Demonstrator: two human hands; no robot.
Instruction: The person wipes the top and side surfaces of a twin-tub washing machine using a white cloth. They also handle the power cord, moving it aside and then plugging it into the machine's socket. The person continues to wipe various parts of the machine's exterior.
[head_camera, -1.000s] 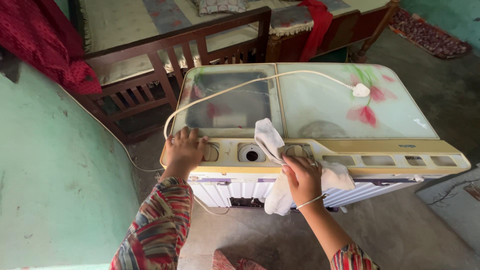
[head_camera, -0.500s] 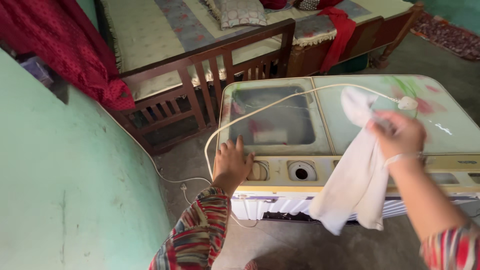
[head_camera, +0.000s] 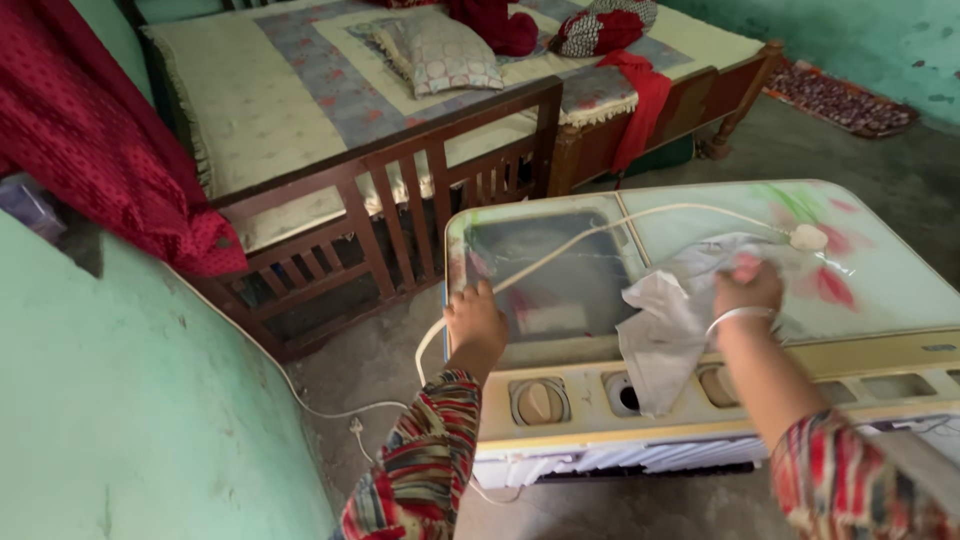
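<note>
— From the head camera, what are the two hands on?

— The left hand (head_camera: 476, 322) lies flat, fingers spread a little, on the tinted transparent left lid (head_camera: 545, 270) of a cream twin-tub washing machine with yellow trim (head_camera: 700, 400). It holds nothing. The right hand (head_camera: 748, 288) is closed around a crumpled white cloth (head_camera: 668, 320), pressing it onto the machine's top.

— Where exactly is the cloth?

— It is bunched under the right hand near the seam between the two lids, and its loose end hangs toward the person over the control panel, covering part of it beside a round beige dial (head_camera: 540, 400).

— Anything else on the machine?

— A white power cord (head_camera: 590, 235) runs across the left lid and ends in a white plug (head_camera: 808, 238) lying on the floral-printed right lid (head_camera: 880, 280), just beyond the right hand.

— And around it?

— A dark wooden bed with a slatted footboard (head_camera: 400, 200) stands behind the machine, with a patterned pillow (head_camera: 440, 50) on it. A red cloth (head_camera: 100, 150) hangs over the green wall (head_camera: 130, 400) at left.
</note>
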